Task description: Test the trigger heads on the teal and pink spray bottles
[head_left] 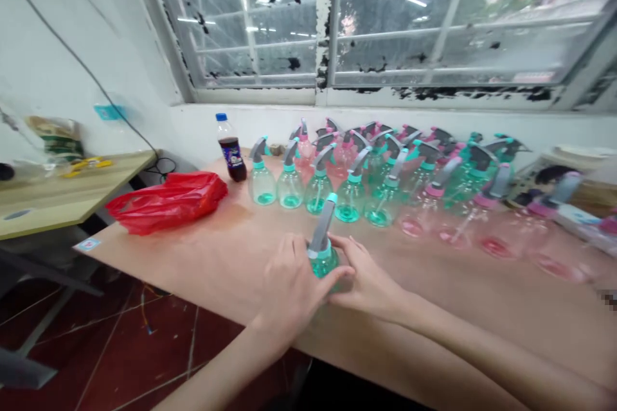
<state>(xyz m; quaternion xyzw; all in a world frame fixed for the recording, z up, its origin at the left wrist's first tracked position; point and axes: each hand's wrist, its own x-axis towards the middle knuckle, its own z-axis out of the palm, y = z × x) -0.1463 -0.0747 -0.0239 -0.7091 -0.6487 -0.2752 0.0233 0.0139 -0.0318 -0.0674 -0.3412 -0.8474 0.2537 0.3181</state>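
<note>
Between both hands stands a green spray bottle (322, 250) with a grey trigger head and a teal collar, upright near the table's front. My left hand (289, 276) is wrapped round its left side, thumb across the front. From the right, my right hand (364, 273) grips the body of the same bottle. The hands cover most of the lower bottle. Just beyond it, several green spray bottles (349, 199) stand in a row. Clear pink spray bottles (457, 225) continue the row to the right.
A red plastic bag (168, 202) lies at the table's left, beside a dark soda bottle (232, 151) with a blue cap. More sprayers crowd toward the window wall. A box (554, 180) sits at the far right. Another wooden table (72, 189) stands to the left.
</note>
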